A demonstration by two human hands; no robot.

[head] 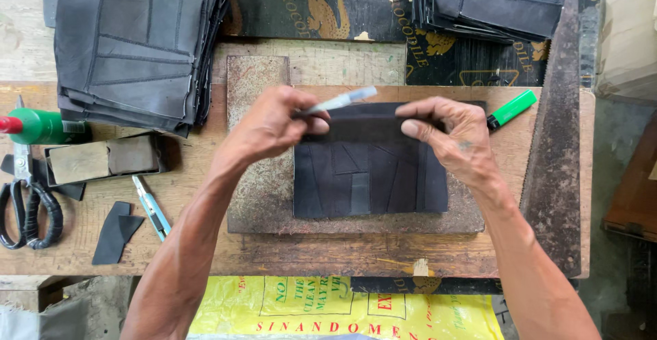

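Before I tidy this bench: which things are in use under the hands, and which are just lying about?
In use:
left hand holding pen
right hand on dark leather piece
metal plate

Lying about:
scissors
utility knife
green marker
saw
leather stacks

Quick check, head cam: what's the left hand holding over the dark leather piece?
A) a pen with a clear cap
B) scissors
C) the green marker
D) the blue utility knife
A: the left hand pinches a pen above the leather piece; the scissors, green marker and utility knife lie untouched on the bench.
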